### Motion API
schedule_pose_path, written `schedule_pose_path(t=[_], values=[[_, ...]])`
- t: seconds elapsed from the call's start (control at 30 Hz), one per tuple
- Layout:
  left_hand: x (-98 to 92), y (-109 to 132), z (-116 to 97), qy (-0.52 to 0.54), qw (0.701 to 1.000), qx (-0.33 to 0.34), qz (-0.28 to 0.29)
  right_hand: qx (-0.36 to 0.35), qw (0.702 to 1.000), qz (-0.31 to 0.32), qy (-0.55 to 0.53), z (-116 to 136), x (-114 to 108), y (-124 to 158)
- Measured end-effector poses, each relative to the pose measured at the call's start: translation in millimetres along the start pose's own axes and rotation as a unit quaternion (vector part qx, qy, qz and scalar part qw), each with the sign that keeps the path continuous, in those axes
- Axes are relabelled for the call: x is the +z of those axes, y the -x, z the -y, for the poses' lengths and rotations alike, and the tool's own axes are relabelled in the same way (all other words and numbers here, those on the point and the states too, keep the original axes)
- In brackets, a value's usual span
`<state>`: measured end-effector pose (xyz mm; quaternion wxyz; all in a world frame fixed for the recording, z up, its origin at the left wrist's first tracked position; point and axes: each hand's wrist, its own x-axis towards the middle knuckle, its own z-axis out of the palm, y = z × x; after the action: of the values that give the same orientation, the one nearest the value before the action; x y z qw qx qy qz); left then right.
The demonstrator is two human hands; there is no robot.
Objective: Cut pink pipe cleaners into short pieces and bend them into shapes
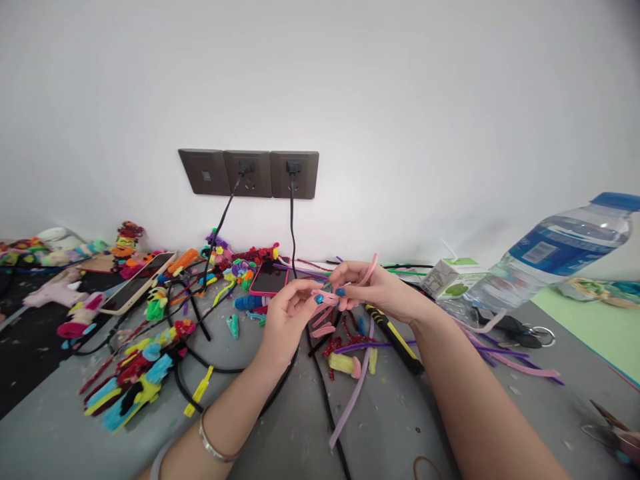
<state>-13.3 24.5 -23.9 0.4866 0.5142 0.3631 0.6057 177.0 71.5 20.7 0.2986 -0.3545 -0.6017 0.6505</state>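
Observation:
Between my two hands is a pink pipe cleaner (327, 310), bent into several loops that hang below the fingertips. My left hand (293, 310) pinches its left side between thumb and finger. My right hand (370, 290) grips the other side, and one pink end sticks up past its fingers. Beneath the hands lie a pale yellow fuzzy roll (341, 363) with a pink tip, red tinsel stems (331, 347) and a lilac strip (350, 407). A black-and-yellow handled tool (397, 343) rests beside my right wrist.
A water bottle (555, 247) leans at the right by a drink carton (453, 277). Two phones, one cream-edged (140, 283) and one pink-edged (270, 277), lie left among colourful pipe-cleaner figures (143, 373). Black cables (320, 387) cross the grey table. Scissors (607, 430) lie at the lower right.

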Motion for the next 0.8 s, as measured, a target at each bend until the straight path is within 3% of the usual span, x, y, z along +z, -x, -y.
schedule_pose_path(t=[0.4, 0.8], values=[[-2.4, -1, 1, 0.045, 0.997, -0.033, -0.047, -0.053, 0.997, -0.011, 0.058, 7, 5, 3], [0.2, -2, 0, 0.09, 0.992, -0.048, -0.08, -0.056, 0.997, 0.009, 0.051, 7, 8, 2]])
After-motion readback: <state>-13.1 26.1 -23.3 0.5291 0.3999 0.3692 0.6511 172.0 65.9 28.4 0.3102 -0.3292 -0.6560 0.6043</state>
